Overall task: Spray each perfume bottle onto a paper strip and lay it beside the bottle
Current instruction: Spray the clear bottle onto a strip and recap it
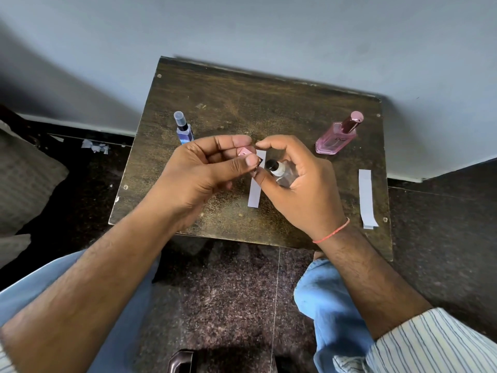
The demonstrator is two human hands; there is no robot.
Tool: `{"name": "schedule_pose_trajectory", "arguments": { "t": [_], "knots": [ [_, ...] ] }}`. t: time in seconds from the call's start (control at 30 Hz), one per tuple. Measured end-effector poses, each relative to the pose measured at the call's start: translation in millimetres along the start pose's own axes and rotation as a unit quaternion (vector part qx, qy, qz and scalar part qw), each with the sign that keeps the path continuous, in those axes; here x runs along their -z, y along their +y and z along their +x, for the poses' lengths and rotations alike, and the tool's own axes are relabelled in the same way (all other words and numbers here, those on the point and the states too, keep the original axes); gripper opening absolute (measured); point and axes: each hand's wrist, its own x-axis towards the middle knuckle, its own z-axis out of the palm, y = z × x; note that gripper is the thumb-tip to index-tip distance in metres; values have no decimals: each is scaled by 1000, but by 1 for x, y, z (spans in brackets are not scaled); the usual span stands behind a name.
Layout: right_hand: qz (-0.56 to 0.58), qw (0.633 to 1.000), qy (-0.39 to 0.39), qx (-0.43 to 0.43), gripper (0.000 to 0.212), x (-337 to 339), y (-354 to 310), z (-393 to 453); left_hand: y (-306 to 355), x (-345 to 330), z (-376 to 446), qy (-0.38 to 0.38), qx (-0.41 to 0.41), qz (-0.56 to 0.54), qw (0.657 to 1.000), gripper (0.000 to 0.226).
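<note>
Over the counter's [309, 103] middle, the right hand [301, 184] grips the clear bottle [282, 173], the left hand [199, 170] pinches what appears to be its pink cap [245, 151]; risk: tilted nozzle misses the strip [255, 193] beneath.

Clear bottle [282, 173] was mostly hidden inside the right hand [298, 181]; only its black nozzle and neck showed. Pink cap [245, 151] sat largely covered by left hand [199, 173] fingers. Middle paper strip [255, 193] ran partly under both hands. Blue bottle [184, 129] base hidden behind left hand. Pink bottle [337, 137] lettering too small to read.
</note>
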Motion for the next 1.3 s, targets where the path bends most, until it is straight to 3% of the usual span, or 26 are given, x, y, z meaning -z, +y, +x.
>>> {"name": "schedule_pose_trajectory", "arguments": {
  "t": [0.27, 0.47, 0.77, 1.0, 1.2, 1.3],
  "knots": [
    [-97, 995, -7, -16, 43, -5, -7, 1, 0, -2, -5, -5, -140, 34, 990, 30],
    [-82, 996, -21, -20, 49, -8, -17, 3, 0, 2, -7, -20, -213, 133, 968, 31],
    [-47, 999, -11, -16, 45, -7, -28, 3, 0, -1, -7, -44, -187, 81, 978, 31],
    [92, 993, -59, -53, 46, 5, -29, 5, 0, -10, -11, -58, -212, 87, 972, 34],
    [229, 965, -106, -74, 23, 3, -20, 3, 0, -7, -7, -58, -228, 132, 963, 45],
    [274, 952, -102, -91, 25, 5, -16, 6, -1, -5, -7, -91, -200, 133, 966, 52]
  ]
}}
